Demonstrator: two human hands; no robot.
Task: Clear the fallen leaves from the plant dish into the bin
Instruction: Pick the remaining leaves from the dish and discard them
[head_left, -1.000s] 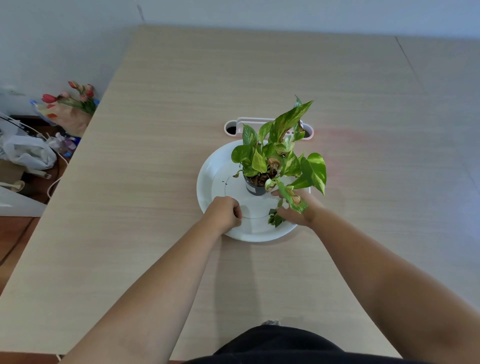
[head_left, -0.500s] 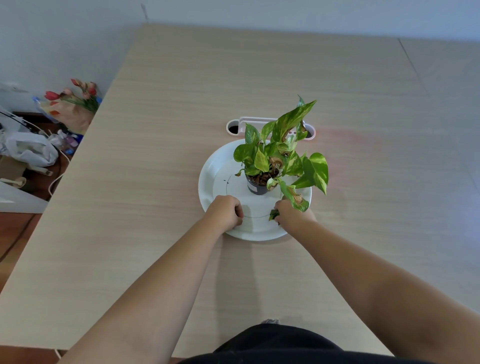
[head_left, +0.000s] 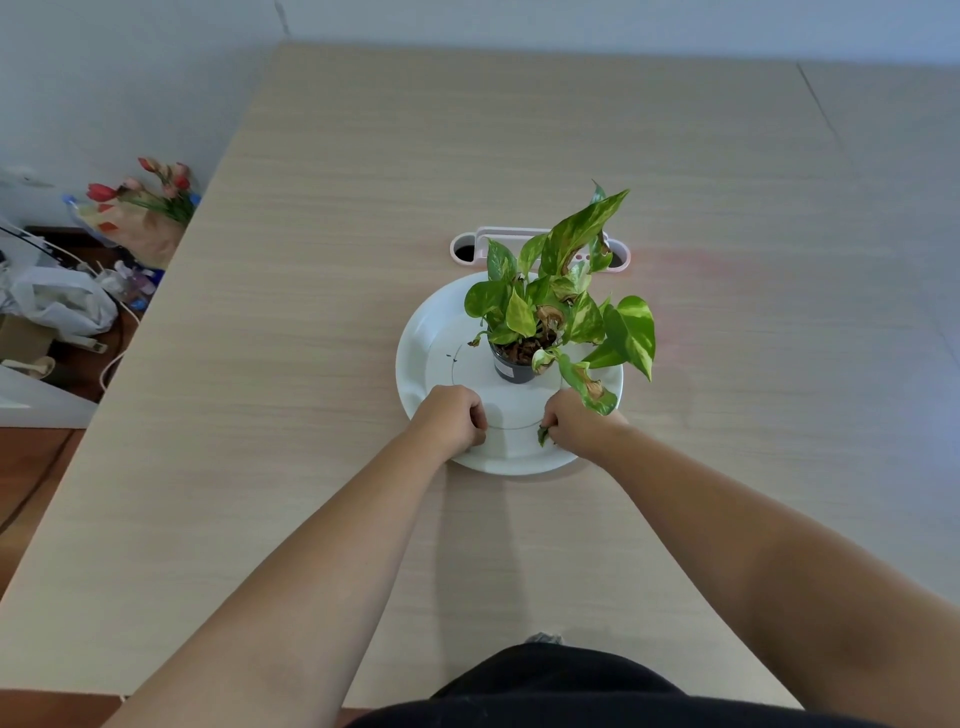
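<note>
White plant dish on wooden tabletop, black potted plant upright at centre. Left hand gripping dish's near rim. Right hand clenched around green fallen leaves over near rim.

A lived-in home room: a wooden table by a wall, tulips and bags cluttering the floor.

We see a white dish on a pale wood-grain table, a black pot, green leaves marbled yellow, and red tulips off-table.
</note>
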